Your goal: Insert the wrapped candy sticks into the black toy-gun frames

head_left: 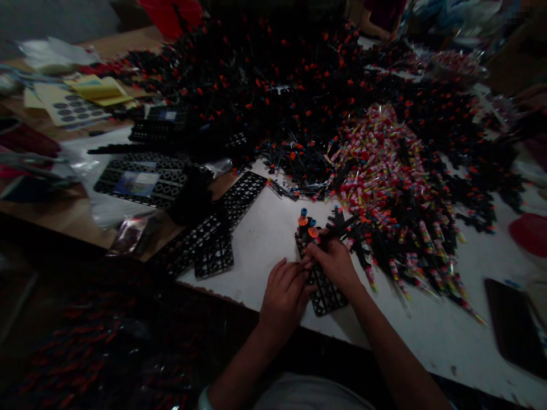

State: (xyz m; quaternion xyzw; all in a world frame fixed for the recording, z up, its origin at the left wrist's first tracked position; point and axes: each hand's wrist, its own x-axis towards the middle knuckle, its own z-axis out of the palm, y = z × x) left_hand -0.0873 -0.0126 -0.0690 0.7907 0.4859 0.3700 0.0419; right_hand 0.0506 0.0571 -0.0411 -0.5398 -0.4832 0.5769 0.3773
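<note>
In the head view a black plastic tray with rows of holes [328, 297] lies on the white tabletop in front of me. Small black toy guns with orange and blue tips [313, 232] stand in its far end. My left hand [284, 296] is curled over the tray's left edge, its thumb and fingers closed on it. Above the tray, my right hand [335, 262] pinches a black toy gun [342, 228]; the fingers hide part of it. The fingertips of both hands nearly meet.
A heap of black toy guns [256, 85] covers the back. Candy-filled tubes [376, 165] are piled at right, some attached to guns. More black trays [213, 250] lie left, beside labelled packs [137, 182]. A dark phone-like slab [513, 324] lies right. Another person's arm [371, 25] shows behind.
</note>
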